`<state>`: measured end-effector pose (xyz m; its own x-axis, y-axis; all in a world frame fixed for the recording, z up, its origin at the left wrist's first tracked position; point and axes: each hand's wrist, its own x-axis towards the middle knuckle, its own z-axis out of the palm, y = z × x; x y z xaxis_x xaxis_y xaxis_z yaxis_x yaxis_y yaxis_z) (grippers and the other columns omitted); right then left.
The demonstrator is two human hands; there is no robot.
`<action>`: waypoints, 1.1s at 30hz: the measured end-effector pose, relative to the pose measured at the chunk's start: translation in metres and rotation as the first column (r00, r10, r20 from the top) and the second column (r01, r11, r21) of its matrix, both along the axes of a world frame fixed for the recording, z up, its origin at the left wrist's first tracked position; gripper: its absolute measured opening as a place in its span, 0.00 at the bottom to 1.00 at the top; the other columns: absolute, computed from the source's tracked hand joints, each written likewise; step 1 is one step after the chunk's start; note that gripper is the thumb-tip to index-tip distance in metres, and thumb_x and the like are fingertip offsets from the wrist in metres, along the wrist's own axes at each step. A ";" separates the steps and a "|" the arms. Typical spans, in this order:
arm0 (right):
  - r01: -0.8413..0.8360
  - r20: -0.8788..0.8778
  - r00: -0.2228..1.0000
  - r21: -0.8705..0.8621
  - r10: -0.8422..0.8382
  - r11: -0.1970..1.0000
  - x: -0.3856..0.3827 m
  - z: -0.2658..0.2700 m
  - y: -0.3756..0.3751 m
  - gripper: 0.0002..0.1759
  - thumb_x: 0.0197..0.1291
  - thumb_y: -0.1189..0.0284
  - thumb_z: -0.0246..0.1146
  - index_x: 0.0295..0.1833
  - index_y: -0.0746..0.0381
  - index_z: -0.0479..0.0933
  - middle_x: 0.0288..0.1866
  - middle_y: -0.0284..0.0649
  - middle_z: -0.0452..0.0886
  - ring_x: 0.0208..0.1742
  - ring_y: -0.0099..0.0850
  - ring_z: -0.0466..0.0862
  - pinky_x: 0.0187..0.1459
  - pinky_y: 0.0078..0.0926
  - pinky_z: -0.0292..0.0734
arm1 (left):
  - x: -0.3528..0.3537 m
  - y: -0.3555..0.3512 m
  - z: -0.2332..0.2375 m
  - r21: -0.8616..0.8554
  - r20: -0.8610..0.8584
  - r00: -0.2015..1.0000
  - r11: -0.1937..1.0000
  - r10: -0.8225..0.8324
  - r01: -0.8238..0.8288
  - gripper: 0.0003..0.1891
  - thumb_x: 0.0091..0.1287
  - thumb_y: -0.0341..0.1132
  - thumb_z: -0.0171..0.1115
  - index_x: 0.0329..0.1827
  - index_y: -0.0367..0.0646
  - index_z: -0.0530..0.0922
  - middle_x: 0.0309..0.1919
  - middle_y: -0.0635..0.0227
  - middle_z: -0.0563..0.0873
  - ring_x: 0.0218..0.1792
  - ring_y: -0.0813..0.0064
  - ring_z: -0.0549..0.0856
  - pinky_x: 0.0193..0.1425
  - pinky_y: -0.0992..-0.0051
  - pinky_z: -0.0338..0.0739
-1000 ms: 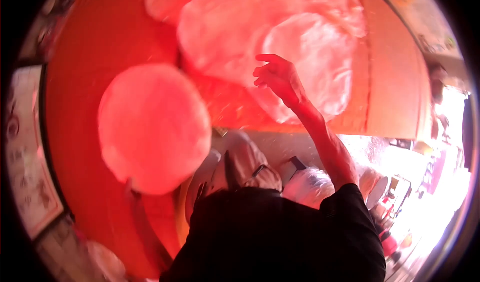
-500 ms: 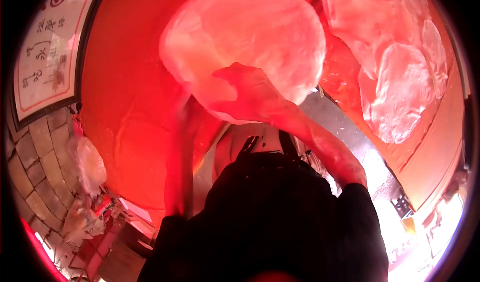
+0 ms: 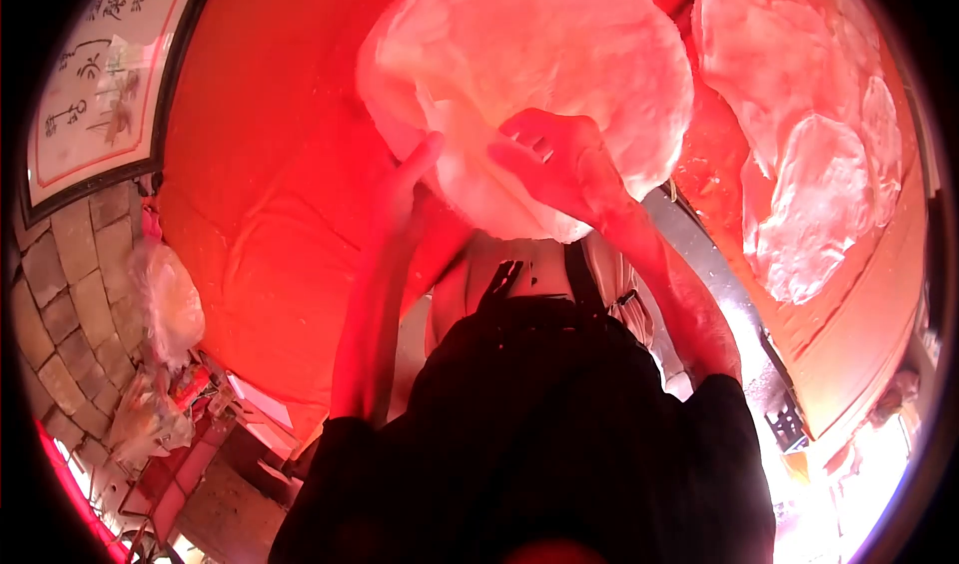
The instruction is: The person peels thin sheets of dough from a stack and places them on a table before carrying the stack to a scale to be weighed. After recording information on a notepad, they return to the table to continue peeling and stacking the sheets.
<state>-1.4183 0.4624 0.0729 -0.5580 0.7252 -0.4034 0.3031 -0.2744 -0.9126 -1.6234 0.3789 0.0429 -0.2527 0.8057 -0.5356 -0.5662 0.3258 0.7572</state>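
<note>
A large, roughly round, soft pale sheet (image 3: pixel 599 54) with a thin, uneven edge lies in front of me, tinted by red light. A raised fold (image 3: pixel 462 149) runs through its near left part. My left hand (image 3: pixel 418 179) is at the sheet's left edge, slightly blurred, its fingers closed on the edge beside the fold. From the right, my right hand (image 3: pixel 564 159) reaches over the near part of the sheet. Its fingers are bent, and the thumb and fingertips grip the soft material by the fold.
Overlapping pale sheets (image 3: pixel 814 189) lie on the right side of the red-orange surface (image 3: pixel 270 164). A framed panel with handwritten characters (image 3: pixel 100 94) stands at the far left, above brick paving (image 3: pixel 75 314). Plastic bags (image 3: pixel 170 304) hang or lie at the lower left.
A fold has risen in the near left part of the sheet between my hands. My right hand has bent its fingers and shifted right in view; my left hand has come up to the edge.
</note>
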 end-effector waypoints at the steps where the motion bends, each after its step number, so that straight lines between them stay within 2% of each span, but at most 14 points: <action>1: -0.014 0.023 1.000 0.139 0.010 0.990 -0.004 0.000 -0.003 0.20 0.53 0.66 0.71 0.49 0.65 0.80 0.35 0.46 0.84 0.39 0.33 0.85 0.40 0.29 0.79 | 0.004 0.003 0.002 0.005 -0.028 1.000 1.000 0.001 -0.001 0.20 0.69 0.31 0.62 0.63 0.39 0.72 0.53 0.69 0.81 0.54 0.76 0.79 0.57 0.73 0.73; 3: -0.049 0.074 0.997 0.400 0.021 0.915 -0.016 0.000 -0.014 0.29 0.47 0.59 0.73 0.50 0.68 0.80 0.35 0.51 0.84 0.39 0.42 0.86 0.41 0.35 0.80 | 0.012 0.007 0.007 0.008 -0.085 0.996 1.000 0.004 -0.003 0.18 0.72 0.37 0.59 0.61 0.40 0.74 0.52 0.70 0.82 0.50 0.76 0.81 0.55 0.73 0.74; 6: -0.168 0.087 0.985 0.245 0.151 0.955 -0.015 -0.006 -0.014 0.35 0.44 0.56 0.74 0.53 0.68 0.78 0.41 0.52 0.84 0.41 0.46 0.86 0.43 0.36 0.80 | 0.004 0.004 0.002 -0.058 -0.037 0.997 0.996 -0.071 0.069 0.19 0.72 0.38 0.60 0.62 0.40 0.73 0.50 0.70 0.82 0.50 0.76 0.81 0.55 0.72 0.74; 12: -0.062 0.067 0.997 0.456 0.035 0.888 -0.025 -0.009 -0.027 0.28 0.48 0.61 0.73 0.51 0.67 0.79 0.36 0.50 0.85 0.39 0.40 0.86 0.42 0.34 0.80 | 0.012 0.008 0.012 -0.121 -0.083 0.990 0.987 -0.116 0.105 0.17 0.70 0.40 0.63 0.55 0.41 0.76 0.44 0.72 0.83 0.46 0.80 0.82 0.51 0.75 0.76; 15: -0.069 -0.007 0.998 -0.059 0.068 0.996 -0.012 0.007 -0.010 0.23 0.51 0.65 0.71 0.50 0.67 0.81 0.33 0.45 0.85 0.37 0.29 0.85 0.40 0.27 0.79 | 0.032 0.014 0.028 -0.160 -0.197 0.980 0.984 0.041 -0.073 0.14 0.69 0.40 0.63 0.51 0.41 0.78 0.41 0.73 0.84 0.44 0.80 0.82 0.48 0.76 0.75; 18: -0.044 -0.135 0.990 -0.118 0.027 0.992 -0.004 -0.013 -0.013 0.20 0.54 0.68 0.70 0.50 0.68 0.81 0.33 0.42 0.85 0.37 0.22 0.83 0.39 0.23 0.78 | 0.013 0.004 0.001 -0.126 -0.151 0.988 0.991 0.034 -0.054 0.13 0.67 0.38 0.63 0.50 0.41 0.79 0.41 0.72 0.84 0.44 0.79 0.82 0.49 0.75 0.75; 22: -0.003 -0.126 0.992 -0.037 -0.002 0.999 -0.002 -0.029 -0.014 0.16 0.57 0.69 0.68 0.50 0.64 0.82 0.33 0.41 0.85 0.37 0.24 0.84 0.41 0.23 0.79 | 0.002 -0.003 -0.004 -0.035 -0.027 1.000 0.999 0.005 -0.006 0.12 0.66 0.35 0.60 0.50 0.41 0.80 0.42 0.72 0.84 0.45 0.76 0.82 0.50 0.73 0.75; 25: 0.203 0.052 0.976 0.120 -0.211 0.972 -0.001 -0.038 -0.012 0.09 0.58 0.70 0.67 0.43 0.61 0.83 0.32 0.43 0.85 0.34 0.29 0.85 0.38 0.27 0.80 | -0.001 -0.010 -0.007 -0.034 0.010 0.999 0.999 0.034 -0.033 0.10 0.67 0.34 0.57 0.48 0.42 0.80 0.41 0.72 0.84 0.44 0.76 0.82 0.51 0.72 0.75; 27: -0.197 0.436 0.900 0.437 -0.015 0.877 -0.015 -0.044 -0.017 0.09 0.62 0.67 0.62 0.42 0.60 0.81 0.32 0.41 0.85 0.35 0.35 0.87 0.38 0.30 0.81 | -0.010 -0.016 -0.022 -0.035 -0.019 0.999 0.999 0.028 -0.029 0.11 0.67 0.34 0.57 0.49 0.42 0.79 0.42 0.72 0.83 0.45 0.75 0.82 0.51 0.72 0.75; 29: -0.295 0.332 0.942 0.739 0.053 0.606 -0.028 -0.051 -0.036 0.11 0.56 0.63 0.64 0.41 0.56 0.79 0.31 0.38 0.82 0.34 0.39 0.85 0.35 0.38 0.79 | -0.018 -0.018 -0.026 -0.043 -0.048 0.999 0.999 0.005 -0.007 0.11 0.68 0.34 0.57 0.50 0.42 0.78 0.43 0.72 0.83 0.46 0.75 0.81 0.52 0.72 0.74; 30: 0.091 -0.106 0.994 0.618 -0.032 0.781 -0.038 -0.075 -0.049 0.09 0.54 0.65 0.64 0.38 0.55 0.79 0.32 0.41 0.81 0.35 0.42 0.84 0.34 0.39 0.78 | -0.023 -0.018 -0.030 -0.046 -0.055 0.998 0.999 -0.007 0.005 0.11 0.68 0.34 0.57 0.51 0.42 0.78 0.44 0.71 0.83 0.46 0.75 0.81 0.52 0.72 0.74; 31: -0.063 0.103 0.995 0.680 -0.009 0.730 -0.036 -0.072 -0.048 0.05 0.53 0.68 0.64 0.33 0.56 0.79 0.29 0.45 0.80 0.33 0.46 0.83 0.32 0.41 0.77 | -0.028 -0.017 -0.032 -0.051 -0.063 0.998 0.999 -0.019 0.015 0.12 0.68 0.34 0.56 0.51 0.41 0.78 0.44 0.71 0.83 0.47 0.75 0.81 0.53 0.72 0.74; 32: 0.010 0.077 0.993 0.697 -0.089 0.717 -0.039 -0.078 -0.045 0.05 0.46 0.70 0.64 0.21 0.58 0.78 0.18 0.45 0.78 0.24 0.45 0.83 0.25 0.42 0.76 | -0.030 -0.016 -0.036 -0.054 -0.072 0.997 0.998 -0.028 0.024 0.12 0.68 0.34 0.56 0.51 0.41 0.77 0.45 0.71 0.82 0.47 0.75 0.81 0.53 0.71 0.74; 33: 0.167 -0.043 0.983 0.633 -0.180 0.756 -0.031 -0.073 -0.037 0.04 0.43 0.71 0.63 0.23 0.59 0.79 0.20 0.46 0.80 0.26 0.45 0.84 0.26 0.42 0.77 | -0.034 -0.017 -0.039 -0.058 -0.078 0.996 0.998 -0.031 0.027 0.12 0.68 0.34 0.56 0.52 0.41 0.77 0.45 0.71 0.82 0.47 0.75 0.81 0.53 0.71 0.74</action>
